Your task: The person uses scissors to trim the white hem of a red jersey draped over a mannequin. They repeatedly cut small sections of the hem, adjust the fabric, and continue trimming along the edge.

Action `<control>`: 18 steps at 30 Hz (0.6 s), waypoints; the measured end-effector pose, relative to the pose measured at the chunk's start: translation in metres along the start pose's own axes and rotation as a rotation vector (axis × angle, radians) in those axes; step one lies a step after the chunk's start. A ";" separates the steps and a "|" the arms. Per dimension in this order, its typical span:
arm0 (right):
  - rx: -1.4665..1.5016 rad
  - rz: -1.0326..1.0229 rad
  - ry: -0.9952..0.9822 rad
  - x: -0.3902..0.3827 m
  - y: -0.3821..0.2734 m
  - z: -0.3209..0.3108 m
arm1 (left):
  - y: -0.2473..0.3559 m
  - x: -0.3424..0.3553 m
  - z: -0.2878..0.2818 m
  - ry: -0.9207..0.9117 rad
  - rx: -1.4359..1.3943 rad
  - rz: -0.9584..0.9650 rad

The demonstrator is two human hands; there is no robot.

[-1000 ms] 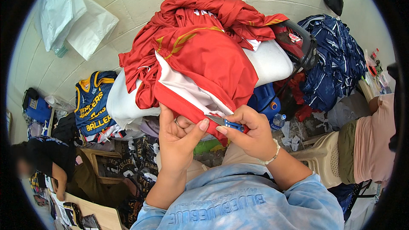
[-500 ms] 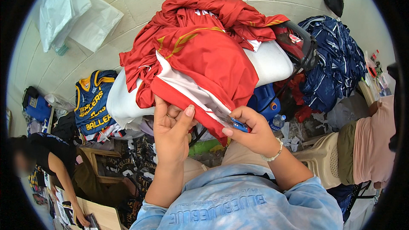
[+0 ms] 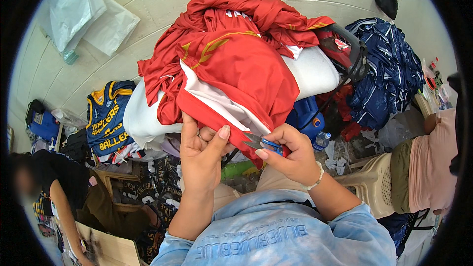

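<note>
My left hand (image 3: 202, 152) pinches the red hem band of a red garment (image 3: 241, 74) with white lining and gold trim. My right hand (image 3: 288, 152) is closed on small blue-handled snips (image 3: 270, 147), whose metal blades lie on the hem just right of my left thumb. The garment is part of a rumpled red pile draped over a white padded board (image 3: 315, 69), with the open white inner side facing up above my fingers.
Dark blue garments (image 3: 384, 69) heap at right, beside a blue jug (image 3: 303, 120). A navy-and-yellow jersey (image 3: 108, 118) lies left. A worker in black (image 3: 66, 177) is at lower left, another person in pink (image 3: 431, 162) at right near a plastic chair (image 3: 369, 182).
My left hand moved slightly left, then back right. The snips' blades, hidden half a second ago, show again on the hem. The worker in black has reached farther down.
</note>
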State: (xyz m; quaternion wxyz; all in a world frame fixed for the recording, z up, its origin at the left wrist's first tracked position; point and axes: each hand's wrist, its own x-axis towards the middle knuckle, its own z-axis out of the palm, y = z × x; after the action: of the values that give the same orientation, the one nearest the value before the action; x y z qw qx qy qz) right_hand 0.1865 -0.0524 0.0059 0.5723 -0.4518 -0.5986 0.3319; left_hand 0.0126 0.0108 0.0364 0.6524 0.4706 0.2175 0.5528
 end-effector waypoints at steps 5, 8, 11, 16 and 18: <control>-0.024 -0.069 0.054 0.003 0.001 0.004 | 0.000 -0.003 0.003 0.009 -0.027 -0.026; -0.028 -0.122 0.071 0.006 0.001 0.007 | 0.000 -0.004 0.004 0.000 -0.036 -0.034; -0.025 -0.145 0.078 0.009 0.000 0.010 | 0.001 -0.005 0.005 -0.001 -0.049 -0.032; -0.150 -0.224 0.084 0.011 -0.004 0.009 | 0.004 -0.006 0.005 0.012 -0.073 -0.058; -0.182 -0.240 0.080 0.011 -0.005 0.007 | 0.005 -0.006 0.005 0.005 -0.096 -0.049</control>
State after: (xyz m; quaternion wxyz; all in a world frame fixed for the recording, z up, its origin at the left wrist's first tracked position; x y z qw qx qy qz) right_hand 0.1794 -0.0435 0.0132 0.5878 -0.4398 -0.6526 0.1874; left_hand 0.0124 0.0034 0.0417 0.6869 0.4320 0.2039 0.5477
